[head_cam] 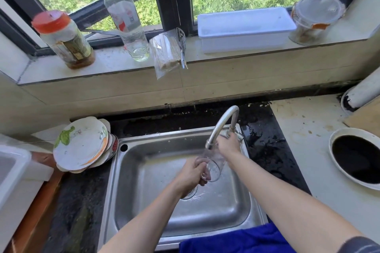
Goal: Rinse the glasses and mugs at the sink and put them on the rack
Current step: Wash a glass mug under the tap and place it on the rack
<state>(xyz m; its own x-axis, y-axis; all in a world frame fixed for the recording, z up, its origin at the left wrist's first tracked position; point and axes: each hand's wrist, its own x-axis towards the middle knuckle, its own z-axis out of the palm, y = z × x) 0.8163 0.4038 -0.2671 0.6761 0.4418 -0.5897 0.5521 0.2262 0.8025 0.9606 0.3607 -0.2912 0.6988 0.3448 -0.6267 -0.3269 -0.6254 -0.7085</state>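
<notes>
A clear drinking glass (213,167) is held tilted over the steel sink (144,172), just under the spout of the curved tap (221,124). My left hand (193,173) grips the glass around its lower part. My right hand (229,144) rests on the tap handle at the base of the tap, behind the glass. Water lies around the drain, which my left hand partly hides. No rack or mugs are visible.
A stack of plates (82,146) leans at the sink's left corner. A white tub (14,170) stands at far left. The windowsill holds a jar (63,40), a bottle (125,16), a white box (244,28). A round countertop hole (357,158) is at right; a blue cloth (236,240) hangs in front.
</notes>
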